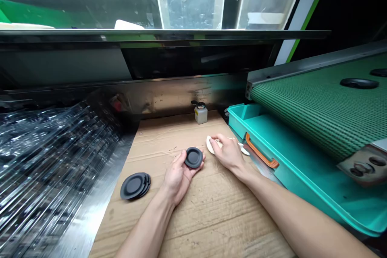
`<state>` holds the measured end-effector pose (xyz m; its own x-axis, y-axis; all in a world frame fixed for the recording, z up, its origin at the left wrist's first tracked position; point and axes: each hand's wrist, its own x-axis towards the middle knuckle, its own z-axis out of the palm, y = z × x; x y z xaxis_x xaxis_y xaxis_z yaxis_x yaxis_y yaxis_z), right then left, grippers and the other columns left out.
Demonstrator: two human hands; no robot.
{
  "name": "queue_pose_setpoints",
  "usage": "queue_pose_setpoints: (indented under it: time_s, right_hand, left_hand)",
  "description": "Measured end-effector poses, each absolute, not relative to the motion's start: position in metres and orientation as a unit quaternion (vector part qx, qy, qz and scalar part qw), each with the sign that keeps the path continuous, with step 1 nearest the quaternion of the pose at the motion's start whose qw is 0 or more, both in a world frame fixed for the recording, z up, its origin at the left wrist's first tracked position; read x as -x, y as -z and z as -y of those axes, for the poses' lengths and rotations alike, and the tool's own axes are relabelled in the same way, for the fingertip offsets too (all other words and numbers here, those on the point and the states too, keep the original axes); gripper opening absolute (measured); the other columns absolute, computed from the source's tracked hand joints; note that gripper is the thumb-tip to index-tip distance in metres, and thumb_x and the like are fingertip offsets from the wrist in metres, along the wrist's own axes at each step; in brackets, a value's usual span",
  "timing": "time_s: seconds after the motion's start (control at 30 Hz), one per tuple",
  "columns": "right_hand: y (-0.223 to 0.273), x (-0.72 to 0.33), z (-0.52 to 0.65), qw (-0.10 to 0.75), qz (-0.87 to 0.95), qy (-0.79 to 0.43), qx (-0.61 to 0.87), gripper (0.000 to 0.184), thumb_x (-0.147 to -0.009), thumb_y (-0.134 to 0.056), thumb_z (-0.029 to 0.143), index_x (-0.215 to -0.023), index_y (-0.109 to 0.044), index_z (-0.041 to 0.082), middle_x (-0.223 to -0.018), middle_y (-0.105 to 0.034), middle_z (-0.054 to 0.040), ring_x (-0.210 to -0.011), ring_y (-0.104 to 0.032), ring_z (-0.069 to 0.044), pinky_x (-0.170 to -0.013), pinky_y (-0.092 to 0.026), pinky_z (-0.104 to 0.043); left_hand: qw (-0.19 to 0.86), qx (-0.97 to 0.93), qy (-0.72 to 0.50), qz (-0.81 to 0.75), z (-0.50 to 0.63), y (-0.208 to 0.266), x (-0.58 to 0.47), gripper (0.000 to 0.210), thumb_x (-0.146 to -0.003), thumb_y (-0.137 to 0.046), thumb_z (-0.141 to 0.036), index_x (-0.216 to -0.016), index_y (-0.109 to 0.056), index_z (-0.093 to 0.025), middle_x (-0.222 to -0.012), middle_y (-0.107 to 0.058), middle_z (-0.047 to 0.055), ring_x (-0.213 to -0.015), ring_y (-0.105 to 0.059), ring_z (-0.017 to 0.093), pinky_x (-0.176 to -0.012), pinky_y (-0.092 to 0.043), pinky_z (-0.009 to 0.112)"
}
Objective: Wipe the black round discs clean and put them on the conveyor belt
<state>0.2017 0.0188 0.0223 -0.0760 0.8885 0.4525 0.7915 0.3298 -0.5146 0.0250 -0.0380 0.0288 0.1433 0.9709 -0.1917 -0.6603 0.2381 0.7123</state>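
Observation:
My left hand holds a small round black dish-like part with a raised rim, thumb on its edge and fingers beneath. To the right, my right hand pinches a white flat pad just above the cardboard; its exact kind I cannot make out. More white pieces lie behind that hand, partly hidden. A short overlapping stack of similar black round parts rests left of my left forearm. Beyond both hands stands a small whitish square bottle with a dark metal top.
Cardboard covers the work surface. A teal tray with an orange handle sits at the right, partly under a green conveyor belt carrying black round parts. Clear plastic packaging fills the left side. A metal ledge runs behind.

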Motion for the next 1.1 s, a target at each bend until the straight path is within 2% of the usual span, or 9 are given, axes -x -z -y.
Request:
queue_pose_setpoints:
  time_s: [0.2,0.33,0.43,0.53,0.63,0.7,0.8,0.97,1.1]
  right_hand:
    - [-0.014,-0.206,-0.022,0.397,0.723,-0.123,0.552,0.023,-0.091,-0.052,0.039,-0.1,-0.068,0.025,-0.093,-0.071,-0.002,-0.091,-0.064,-0.021,-0.084,-0.045,-0.03]
    - [-0.025,-0.192,-0.008,0.439,0.721,-0.235,0.482,0.024,-0.09,-0.053,0.039,-0.097,-0.068,0.022,-0.093,-0.071,-0.002,-0.085,-0.065,-0.019,-0.077,-0.048,-0.027]
    - [-0.034,-0.182,0.006,0.419,0.746,-0.316,0.411,0.022,-0.09,-0.053,0.036,-0.097,-0.069,0.022,-0.092,-0.071,-0.0011,-0.082,-0.065,-0.017,-0.074,-0.049,-0.025]
    - [-0.038,-0.182,0.009,0.395,0.756,-0.263,0.45,0.021,-0.089,-0.054,0.034,-0.095,-0.071,0.024,-0.086,-0.071,-0.0002,-0.079,-0.065,-0.018,-0.074,-0.048,-0.026]
    - [-0.043,-0.187,0.005,0.412,0.722,-0.198,0.519,0.021,-0.088,-0.055,0.036,-0.091,-0.072,0.024,-0.083,-0.071,-0.0014,-0.079,-0.065,-0.02,-0.075,-0.047,-0.028]
    - [-0.045,-0.188,0.004,0.424,0.721,-0.234,0.496,0.021,-0.088,-0.054,0.036,-0.09,-0.071,0.023,-0.086,-0.071,-0.0015,-0.081,-0.065,-0.019,-0.075,-0.047,-0.027]
    - [-0.045,-0.188,0.005,0.394,0.744,-0.283,0.459,0.02,-0.088,-0.055,0.035,-0.088,-0.071,0.024,-0.084,-0.071,0.0,-0.077,-0.065,-0.018,-0.071,-0.047,-0.025]
    - [-0.033,-0.199,-0.008,0.407,0.696,-0.136,0.576,0.022,-0.088,-0.054,0.038,-0.091,-0.071,0.025,-0.083,-0.071,-0.0016,-0.078,-0.065,-0.021,-0.074,-0.045,-0.03]
    - [-0.019,-0.207,-0.021,0.396,0.701,-0.117,0.582,0.023,-0.088,-0.053,0.039,-0.091,-0.071,0.024,-0.086,-0.071,-0.0021,-0.081,-0.065,-0.021,-0.076,-0.045,-0.03]
  left_hand:
    - [0.753,-0.193,-0.551,-0.305,0.038,-0.031,-0.019,0.034,-0.093,-0.05,-0.035,-0.117,-0.056,-0.012,-0.122,-0.061,0.021,-0.106,-0.064,0.028,-0.085,-0.054,0.037]
    - [0.734,-0.209,-0.567,-0.31,0.039,-0.028,-0.021,0.031,-0.092,-0.051,-0.034,-0.114,-0.057,-0.014,-0.119,-0.063,0.018,-0.104,-0.064,0.026,-0.083,-0.054,0.037]
    - [0.715,-0.222,-0.589,-0.304,0.04,-0.027,-0.025,0.027,-0.092,-0.052,-0.031,-0.113,-0.059,-0.016,-0.122,-0.062,0.014,-0.109,-0.061,0.025,-0.089,-0.052,0.04]
    - [0.704,-0.237,-0.592,-0.313,0.04,-0.027,-0.028,0.026,-0.092,-0.053,-0.03,-0.113,-0.059,-0.015,-0.119,-0.062,0.014,-0.108,-0.061,0.024,-0.091,-0.052,0.041]
    - [0.698,-0.26,-0.578,-0.332,0.041,-0.028,-0.029,0.028,-0.091,-0.054,-0.033,-0.112,-0.058,-0.014,-0.115,-0.064,0.015,-0.101,-0.064,0.025,-0.088,-0.053,0.041]
    - [0.696,-0.27,-0.578,-0.331,0.042,-0.029,-0.029,0.028,-0.091,-0.054,-0.033,-0.111,-0.059,-0.014,-0.115,-0.064,0.015,-0.103,-0.063,0.025,-0.089,-0.052,0.041]
    - [0.692,-0.26,-0.588,-0.327,0.042,-0.029,-0.03,0.026,-0.091,-0.054,-0.031,-0.11,-0.059,-0.014,-0.117,-0.063,0.015,-0.108,-0.061,0.025,-0.091,-0.052,0.041]
    - [0.698,-0.246,-0.578,-0.343,0.04,-0.031,-0.027,0.026,-0.09,-0.056,-0.032,-0.106,-0.06,-0.012,-0.112,-0.065,0.017,-0.099,-0.065,0.026,-0.084,-0.053,0.039]
    - [0.685,-0.274,-0.582,-0.342,0.043,-0.036,-0.025,0.035,-0.084,-0.066,-0.033,-0.111,-0.06,-0.013,-0.115,-0.065,0.017,-0.104,-0.064,0.025,-0.086,-0.051,0.033]
